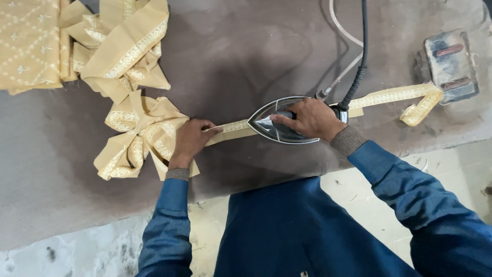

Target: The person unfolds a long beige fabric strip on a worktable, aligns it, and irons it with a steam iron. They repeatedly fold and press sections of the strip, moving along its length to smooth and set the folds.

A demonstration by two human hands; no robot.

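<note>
Gripping the handle of a steam iron [279,123], the right hand [310,119] is closed around it. Iron sits on a tan embroidered strip [394,95] on the grey-brown padded table [230,46]. Left hand [190,138] presses flat on the strip beside the iron's tip. Loose strip pile [136,138] at left; folded tan fabric [28,43] top left; grey rectangular block [451,64] top right.

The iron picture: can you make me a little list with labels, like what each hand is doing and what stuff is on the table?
Right hand: grips the handle of a steam iron
Left hand: presses flat on a yellow embroidered fabric strip
Strip: runs under the iron and ends in a loop to the right
Pile: folded yellow strips beside the left hand
Top left: more yellow fabric
Surface: brown padded ironing table
Top right: grey iron rest
Cord: black cable leaving the iron
</note>
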